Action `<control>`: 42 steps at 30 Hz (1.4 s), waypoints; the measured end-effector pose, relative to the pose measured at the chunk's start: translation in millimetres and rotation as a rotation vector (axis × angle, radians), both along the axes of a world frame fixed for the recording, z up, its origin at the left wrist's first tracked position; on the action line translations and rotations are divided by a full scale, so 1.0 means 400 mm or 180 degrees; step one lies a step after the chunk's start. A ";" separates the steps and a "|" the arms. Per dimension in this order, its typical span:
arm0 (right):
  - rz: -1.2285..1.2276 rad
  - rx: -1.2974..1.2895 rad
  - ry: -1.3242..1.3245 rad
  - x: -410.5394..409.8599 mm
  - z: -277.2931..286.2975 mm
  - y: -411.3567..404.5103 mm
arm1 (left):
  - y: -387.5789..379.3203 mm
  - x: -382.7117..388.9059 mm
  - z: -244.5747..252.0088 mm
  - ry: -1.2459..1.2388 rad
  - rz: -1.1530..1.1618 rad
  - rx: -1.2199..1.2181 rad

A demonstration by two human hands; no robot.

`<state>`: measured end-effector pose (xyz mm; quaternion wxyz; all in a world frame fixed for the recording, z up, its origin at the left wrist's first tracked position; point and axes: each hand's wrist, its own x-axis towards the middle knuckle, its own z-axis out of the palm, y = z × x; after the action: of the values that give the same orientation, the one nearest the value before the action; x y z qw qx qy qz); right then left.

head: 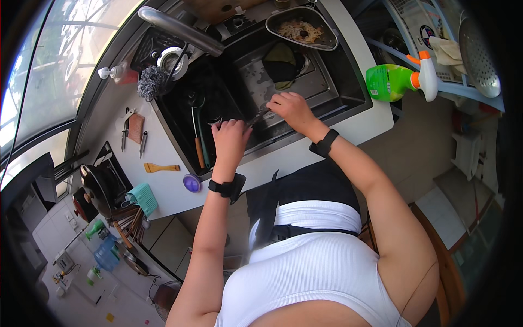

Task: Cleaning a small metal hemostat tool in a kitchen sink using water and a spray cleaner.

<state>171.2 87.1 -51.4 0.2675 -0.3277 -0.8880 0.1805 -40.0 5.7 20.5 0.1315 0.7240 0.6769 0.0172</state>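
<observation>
Both hands are over the black double sink (pixel 353 88), holding a slim, dark, shiny utensil (pixel 257 117) between them; its exact kind is not clear. My left hand (pixel 229 139) grips one end above the divider side of the left basin. The other end is pinched in the fingers of my right hand (pixel 291 107), over the right basin. Under the left fingers, a small pale curved piece shows, mostly hidden. To the left lie two long utensils, one with a wooden handle (pixel 200 152) and one with a green handle (pixel 206 153). A green and black cloth (pixel 280 63) rests in the right basin.
A metal faucet (pixel 182 30) reaches over the sink. Food scraps sit in a corner strainer (pixel 334 43). A green spray bottle (pixel 388 83) lies at the right edge. On the left counter are a sponge (pixel 135 128), a wooden spatula (pixel 161 167) and a purple round object (pixel 192 183).
</observation>
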 end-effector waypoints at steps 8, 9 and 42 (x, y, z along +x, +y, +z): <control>-0.0172 -0.0441 0.0155 -0.015 0.031 0.005 | -0.014 -0.017 -0.042 -0.0520 0.0135 -0.0209; -0.0399 -0.0705 0.0357 -0.023 0.044 0.002 | -0.014 -0.014 -0.043 -0.0518 0.0131 -0.0200; -0.0517 -0.1056 0.0880 -0.102 0.027 -0.035 | 0.007 0.022 -0.110 -0.1589 0.1502 -0.0475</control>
<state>130.4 73.0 -40.7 0.3427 -0.4097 -0.7717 0.3452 -31.2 8.7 -23.5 0.3379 0.5095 0.7719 0.1741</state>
